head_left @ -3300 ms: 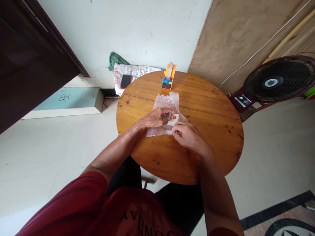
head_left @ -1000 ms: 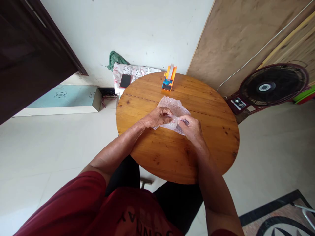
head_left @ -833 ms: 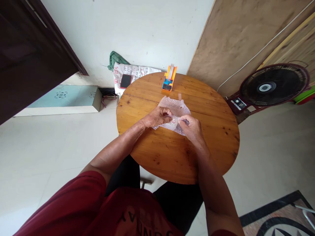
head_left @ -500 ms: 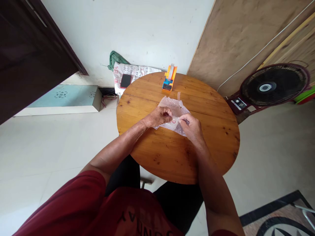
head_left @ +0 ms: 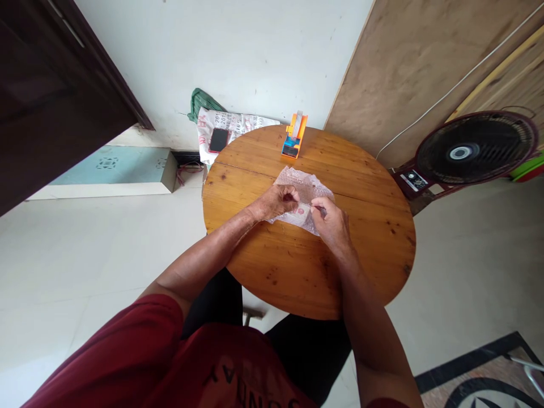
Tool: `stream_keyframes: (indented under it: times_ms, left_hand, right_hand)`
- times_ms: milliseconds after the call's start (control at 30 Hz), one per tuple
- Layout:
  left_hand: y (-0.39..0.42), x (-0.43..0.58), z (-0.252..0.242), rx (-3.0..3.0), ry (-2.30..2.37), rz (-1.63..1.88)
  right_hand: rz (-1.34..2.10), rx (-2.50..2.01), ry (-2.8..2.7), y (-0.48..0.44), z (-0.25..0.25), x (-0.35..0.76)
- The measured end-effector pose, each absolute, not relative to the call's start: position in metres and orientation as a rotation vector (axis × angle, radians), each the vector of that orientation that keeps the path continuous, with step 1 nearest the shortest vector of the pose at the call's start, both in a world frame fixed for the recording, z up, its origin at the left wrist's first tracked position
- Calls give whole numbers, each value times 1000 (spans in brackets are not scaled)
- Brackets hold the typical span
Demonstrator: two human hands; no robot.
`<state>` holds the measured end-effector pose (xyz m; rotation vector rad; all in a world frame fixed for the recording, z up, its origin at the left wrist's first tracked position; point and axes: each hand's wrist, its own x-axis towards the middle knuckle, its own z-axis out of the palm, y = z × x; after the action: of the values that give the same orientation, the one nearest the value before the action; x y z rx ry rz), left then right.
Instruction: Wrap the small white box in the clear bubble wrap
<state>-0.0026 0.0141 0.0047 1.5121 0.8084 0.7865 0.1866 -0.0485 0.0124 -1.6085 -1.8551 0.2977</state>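
A sheet of bubble wrap (head_left: 293, 177) lies crumpled on the round wooden table (head_left: 276, 266) under both hands. On it, between my hands, is a small pale flat item (head_left: 301, 211) with red marks; its kind is not clear. My left hand (head_left: 281, 202) is closed in a pinch at the item's left side, thumb and forefinger curled together. Facing it, my right hand (head_left: 330, 221) also pinches at the item's right edge. A thin clear edge seems to run between the fingertips, too fine to name.
An orange and blue tape dispenser (head_left: 294, 136) stands at the table's far side. Beyond the table's far left edge, a dark phone (head_left: 218, 140) lies on a printed white sack (head_left: 246, 120). A large fan (head_left: 471, 148) is on the right.
The clear strip that stuck up past the wrap's far edge no longer shows there. My right hand has shifted slightly right, and more of the red-marked item shows.
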Motion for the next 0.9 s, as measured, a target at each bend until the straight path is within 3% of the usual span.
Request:
stream_keyframes:
  times_ms: [900]
  left_hand:
    - [13, -6, 8, 1650, 864, 769]
  right_hand:
    - [247, -1511, -1961, -51, 13, 185]
